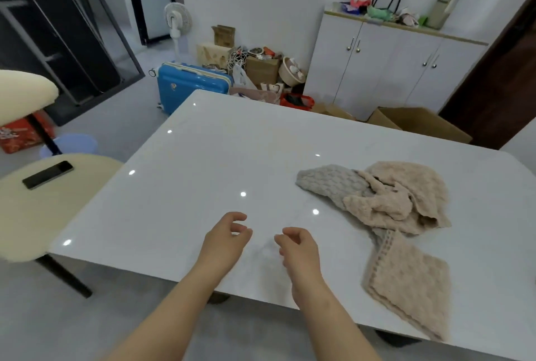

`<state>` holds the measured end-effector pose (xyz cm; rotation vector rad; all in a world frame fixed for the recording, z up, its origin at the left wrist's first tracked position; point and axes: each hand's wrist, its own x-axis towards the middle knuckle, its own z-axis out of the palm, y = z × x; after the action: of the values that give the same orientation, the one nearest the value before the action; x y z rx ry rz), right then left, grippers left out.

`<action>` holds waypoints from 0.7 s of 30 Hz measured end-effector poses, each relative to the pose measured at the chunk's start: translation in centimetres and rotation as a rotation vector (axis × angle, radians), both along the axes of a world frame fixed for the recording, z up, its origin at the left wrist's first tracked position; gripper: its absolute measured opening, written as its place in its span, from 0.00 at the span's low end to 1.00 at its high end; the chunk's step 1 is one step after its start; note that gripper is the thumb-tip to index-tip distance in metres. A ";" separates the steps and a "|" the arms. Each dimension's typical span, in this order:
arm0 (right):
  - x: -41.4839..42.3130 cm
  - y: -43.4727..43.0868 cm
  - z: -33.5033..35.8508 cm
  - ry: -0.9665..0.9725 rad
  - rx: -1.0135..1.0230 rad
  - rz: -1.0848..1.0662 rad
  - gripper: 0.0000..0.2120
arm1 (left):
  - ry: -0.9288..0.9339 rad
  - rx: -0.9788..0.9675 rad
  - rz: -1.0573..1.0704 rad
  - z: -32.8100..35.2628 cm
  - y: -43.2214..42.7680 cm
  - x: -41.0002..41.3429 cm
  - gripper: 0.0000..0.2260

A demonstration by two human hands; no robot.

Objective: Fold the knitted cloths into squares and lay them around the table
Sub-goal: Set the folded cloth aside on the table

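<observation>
Far out at nine o'clock, off the desk [203, 157], a cream chair seat [72, 166] carrying a dark phone [48, 175]. At six o'clock, over the near part of the desk, left hand [227, 240] released, fingers loosely curled, grasping nothing, hovering just above the glossy top. Just beside it toward five o'clock, right hand [300, 249] likewise released, fingers half bent, bare of cloth, apart from the left. Well off at three o'clock, grey knitted cloth [327, 183] lying lowest, long axis running ten o'clock to four o'clock, rounded free end pointing toward ten. Bunched on top of it, crumpled beige cloth [412, 189], no clear axis. At four o'clock, touching that pair on the near side, flatter beige cloth [412, 282], set diamond-wise, long axis roughly twelve to five, near corner pointing at five, right by the desk edge. Judged as the very opening of a fold, with nothing yet picked up. To do it well: reach right, pinch two neighbouring corners of one cloth only, lift clear of the others, carry to the bare patch at six o'clock, spread flat with edges square to the desk edge, then bring corner to corner and smooth the crease. Probably soft and stretchy, so better carried by both hands than tugged.
</observation>
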<state>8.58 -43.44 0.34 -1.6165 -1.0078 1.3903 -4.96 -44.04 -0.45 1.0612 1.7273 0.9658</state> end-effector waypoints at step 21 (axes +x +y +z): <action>-30.5 9.4 -1.1 0.093 -0.093 0.021 0.09 | 0.036 -0.068 -0.052 -0.1 8.7 -28.8 0.06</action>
<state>-21.95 -34.08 -0.77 -1.5966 -0.9199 1.5322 -33.72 -35.31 -0.56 1.0801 1.7402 0.8546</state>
